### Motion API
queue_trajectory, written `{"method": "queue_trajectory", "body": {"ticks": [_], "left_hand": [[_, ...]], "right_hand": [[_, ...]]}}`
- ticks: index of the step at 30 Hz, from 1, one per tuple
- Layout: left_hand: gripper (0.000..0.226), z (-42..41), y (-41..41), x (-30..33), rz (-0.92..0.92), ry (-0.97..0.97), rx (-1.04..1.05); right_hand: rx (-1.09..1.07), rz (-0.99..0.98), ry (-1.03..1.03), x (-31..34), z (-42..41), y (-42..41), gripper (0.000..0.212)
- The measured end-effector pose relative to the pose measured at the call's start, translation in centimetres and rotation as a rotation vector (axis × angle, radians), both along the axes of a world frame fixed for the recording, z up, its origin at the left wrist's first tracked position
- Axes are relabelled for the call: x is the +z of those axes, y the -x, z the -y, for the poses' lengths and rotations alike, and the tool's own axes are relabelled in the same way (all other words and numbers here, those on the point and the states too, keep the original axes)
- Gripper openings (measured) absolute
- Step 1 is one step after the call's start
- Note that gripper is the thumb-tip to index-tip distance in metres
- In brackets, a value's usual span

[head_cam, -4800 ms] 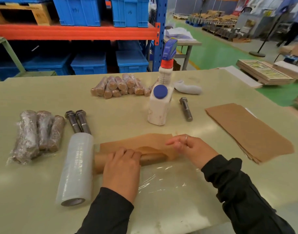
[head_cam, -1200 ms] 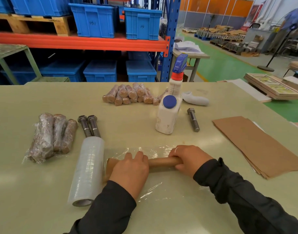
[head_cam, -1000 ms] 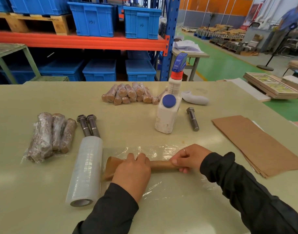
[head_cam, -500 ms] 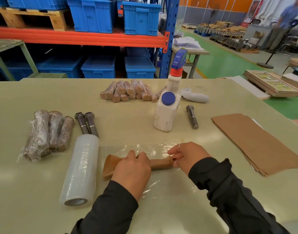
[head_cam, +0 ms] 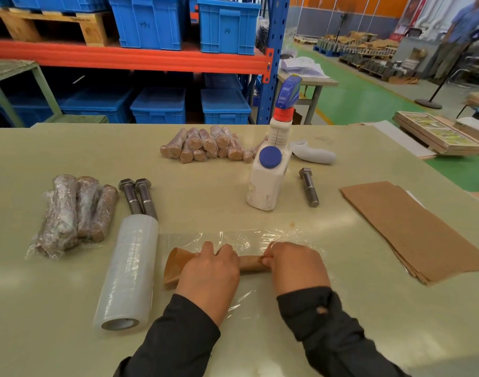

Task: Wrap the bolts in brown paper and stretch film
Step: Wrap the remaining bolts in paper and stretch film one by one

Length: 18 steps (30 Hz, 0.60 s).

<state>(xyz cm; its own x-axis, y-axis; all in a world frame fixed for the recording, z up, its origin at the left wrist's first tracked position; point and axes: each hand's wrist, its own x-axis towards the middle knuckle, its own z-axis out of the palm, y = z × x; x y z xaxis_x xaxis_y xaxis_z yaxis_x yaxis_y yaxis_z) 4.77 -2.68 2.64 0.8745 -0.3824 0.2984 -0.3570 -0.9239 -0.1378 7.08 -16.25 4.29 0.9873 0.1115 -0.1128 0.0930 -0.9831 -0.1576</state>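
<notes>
A bolt rolled in brown paper [head_cam: 250, 264] lies across a sheet of clear stretch film [head_cam: 260, 238] spread on the table. My left hand [head_cam: 209, 273] curls over its left part, where the loose paper end [head_cam: 173, 265] flares out. My right hand [head_cam: 295, 265] pinches the paper at the right end. The stretch film roll [head_cam: 128, 270] lies just left of the sheet. Two bare bolts [head_cam: 139, 195] lie behind the roll, and a third bolt [head_cam: 309, 190] lies right of the bottle. A stack of brown paper sheets [head_cam: 412, 229] sits on the right.
Three film-wrapped bolts [head_cam: 75, 210] lie at the left. A pile of paper-wrapped bolts [head_cam: 205, 145] sits at the back, next to a white spray bottle [head_cam: 271, 172] and a white handle-shaped object [head_cam: 313, 156]. Blue crates on a rack stand behind the table [head_cam: 69, 322].
The open brown paper has been rolled tight around the bolt. In the last second my right hand shifted from gripping the right part to pinching the paper at its end.
</notes>
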Motion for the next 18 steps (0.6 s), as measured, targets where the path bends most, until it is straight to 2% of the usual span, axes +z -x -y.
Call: {"method": "queue_trajectory", "body": {"ticks": [4, 8, 12, 18], "left_hand": [[0.038, 0.2, 0.3, -0.2, -0.04, 0.072, 0.016], [0.056, -0.8, 1.0, 0.2, -0.111, 0.2, 0.176], [0.043, -2.2, 2.4, 0.1, 0.011, 0.27, 0.274], [0.035, -3.0, 2.7, -0.4, -0.025, 0.258, 0.244]], "right_hand": [[0.106, 0.065, 0.072, -1.4, -1.1, 2.0, 0.038], [0.132, 0.087, 0.101, -1.3, -0.6, 0.9, 0.033], [0.159, 0.068, 0.151, -1.5, 0.0, -0.6, 0.027], [0.173, 0.078, 0.128, -1.6, 0.2, -0.8, 0.027]]}}
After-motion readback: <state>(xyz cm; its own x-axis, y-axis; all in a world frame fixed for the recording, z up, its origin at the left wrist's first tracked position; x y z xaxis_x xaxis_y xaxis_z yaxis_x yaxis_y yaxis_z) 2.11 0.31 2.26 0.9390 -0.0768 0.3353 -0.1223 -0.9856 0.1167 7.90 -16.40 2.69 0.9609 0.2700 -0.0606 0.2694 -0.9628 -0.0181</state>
